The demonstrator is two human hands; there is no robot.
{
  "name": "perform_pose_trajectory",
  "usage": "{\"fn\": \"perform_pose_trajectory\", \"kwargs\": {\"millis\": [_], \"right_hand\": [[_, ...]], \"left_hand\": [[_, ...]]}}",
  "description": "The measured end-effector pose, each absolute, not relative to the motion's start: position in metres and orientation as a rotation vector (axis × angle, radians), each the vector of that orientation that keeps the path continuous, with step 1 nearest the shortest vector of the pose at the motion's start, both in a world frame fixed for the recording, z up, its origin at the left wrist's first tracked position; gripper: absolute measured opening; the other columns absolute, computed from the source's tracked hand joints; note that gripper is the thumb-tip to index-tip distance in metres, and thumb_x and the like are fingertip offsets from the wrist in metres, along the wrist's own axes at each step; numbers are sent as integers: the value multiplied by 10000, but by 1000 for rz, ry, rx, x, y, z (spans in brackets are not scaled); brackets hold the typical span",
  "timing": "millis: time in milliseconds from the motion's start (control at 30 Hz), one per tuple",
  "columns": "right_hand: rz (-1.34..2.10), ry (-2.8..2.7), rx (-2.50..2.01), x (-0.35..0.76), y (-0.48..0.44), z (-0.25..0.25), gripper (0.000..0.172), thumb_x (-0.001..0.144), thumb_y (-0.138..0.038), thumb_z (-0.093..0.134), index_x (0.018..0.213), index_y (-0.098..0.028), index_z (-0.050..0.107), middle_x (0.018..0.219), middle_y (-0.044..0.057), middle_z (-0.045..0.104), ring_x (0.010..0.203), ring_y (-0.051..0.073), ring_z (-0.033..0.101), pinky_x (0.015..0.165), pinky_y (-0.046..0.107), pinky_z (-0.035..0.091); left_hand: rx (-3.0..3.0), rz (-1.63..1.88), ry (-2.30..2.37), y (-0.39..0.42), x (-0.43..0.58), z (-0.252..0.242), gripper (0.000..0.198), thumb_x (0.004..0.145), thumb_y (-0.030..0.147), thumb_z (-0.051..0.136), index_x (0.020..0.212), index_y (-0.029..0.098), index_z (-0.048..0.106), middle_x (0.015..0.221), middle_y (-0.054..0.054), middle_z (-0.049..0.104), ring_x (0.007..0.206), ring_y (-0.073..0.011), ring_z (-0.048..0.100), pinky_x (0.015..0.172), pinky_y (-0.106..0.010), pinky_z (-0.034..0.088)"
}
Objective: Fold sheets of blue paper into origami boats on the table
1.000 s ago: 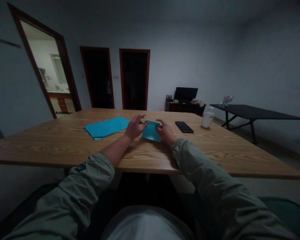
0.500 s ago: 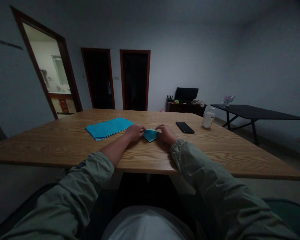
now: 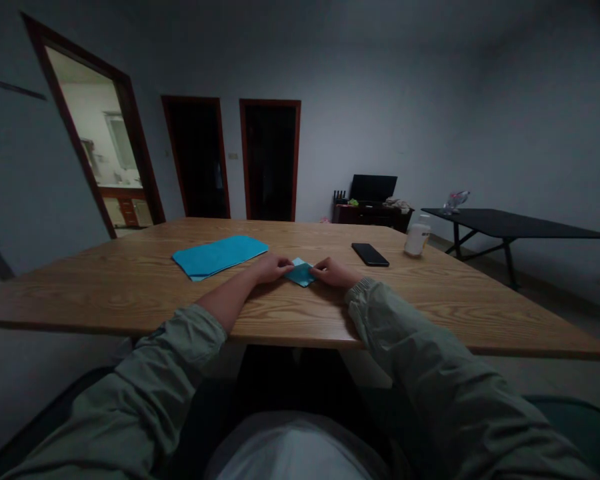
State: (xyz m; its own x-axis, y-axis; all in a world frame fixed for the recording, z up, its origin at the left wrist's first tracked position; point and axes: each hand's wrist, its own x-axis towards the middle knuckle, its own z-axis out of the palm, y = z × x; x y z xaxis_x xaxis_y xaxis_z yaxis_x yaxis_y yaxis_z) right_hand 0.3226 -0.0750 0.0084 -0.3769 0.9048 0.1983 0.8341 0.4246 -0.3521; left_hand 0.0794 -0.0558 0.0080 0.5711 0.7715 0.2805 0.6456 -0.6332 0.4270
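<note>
A small folded piece of blue paper (image 3: pixel 301 273) lies on the wooden table (image 3: pixel 290 320) between my hands, its corners pointing up and down. My left hand (image 3: pixel 274 268) pinches its left edge, with thumb and fingers closed together. From the other side my right hand (image 3: pixel 333 273) grips the right corner, its fingertips pressed on the paper. Part of the folds is hidden under the fingertips. To the left of my left hand rests a larger stack of flat blue paper (image 3: pixel 220 256).
A black phone (image 3: pixel 370 255) lies to the right of my right hand, and a white bottle (image 3: pixel 417 238) stands beyond it. Farther right is a black table (image 3: pixel 510 224). A dark cabinet with a screen (image 3: pixel 373 189) stands by the back wall.
My right hand has come down and nearer, its fingers now on the paper's right corner. The paper's outline has changed, with a lighter upper corner now showing. The left hand shifted slightly.
</note>
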Motion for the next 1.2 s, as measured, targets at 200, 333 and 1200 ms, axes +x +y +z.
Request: {"fn": "perform_pose_trajectory", "kwargs": {"millis": [200,333,1200], "right_hand": [[256,-2261,-1448,315,-70,6,546,939,-517,369,613,-141,592,522,-23,465,495,92,367,489,240,238],[138,-2202,-1516,311,-63,-1,394,923,-435,457,720,-148,636,625,13,593,548,108,466,515,234,291],[927,-1748,-948,304,-62,10,390,721,-508,706,868,-148,690,772,24,674,646,134,571,582,245,451]], "left_hand": [[2472,835,1257,-50,84,5,365,867,389,511,1118,179,672,854,-50,706,734,-168,616,655,-255,428],[2502,781,1354,-46,88,0,314,827,291,539,1089,188,678,845,-46,705,738,-169,622,654,-253,431],[1930,1304,927,-49,99,7,596,630,254,798,1179,189,575,1016,-71,619,776,-137,608,674,-262,506]]}}
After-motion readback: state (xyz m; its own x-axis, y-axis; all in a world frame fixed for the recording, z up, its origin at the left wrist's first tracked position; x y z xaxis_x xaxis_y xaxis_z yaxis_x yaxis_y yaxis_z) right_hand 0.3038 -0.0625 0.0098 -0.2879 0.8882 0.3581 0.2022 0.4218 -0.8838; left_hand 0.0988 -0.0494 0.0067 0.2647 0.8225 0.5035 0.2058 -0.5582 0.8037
